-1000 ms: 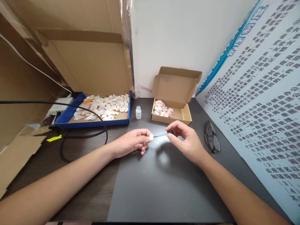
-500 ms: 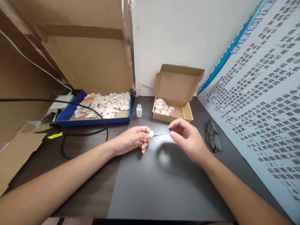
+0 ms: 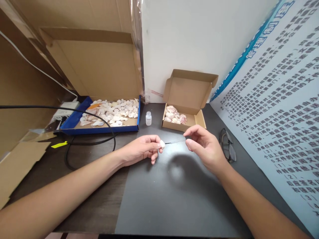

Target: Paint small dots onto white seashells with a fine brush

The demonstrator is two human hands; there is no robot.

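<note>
Between the thumb and fingertips of my left hand is a small white seashell. My right hand pinches the end of a thin, pale rod with a dark tip. The rod lies nearly level and points left at the shell, its tip a short way from the shell's edge. What my right fingers grip at the rod's end is mostly hidden. Both hands hover over the dark mat. A small clear bottle with a white label stands upright and uncapped beyond my left hand.
At the back left, a blue-sided box holds many shells. A smaller cardboard box with several shells stands open at the back right. Glasses lie by the poster. A black cable loops near my left forearm.
My right hand has moved slightly right with the rod, whose dark tip has drawn away from the shell. The shell has turned a little in my left fingers.
</note>
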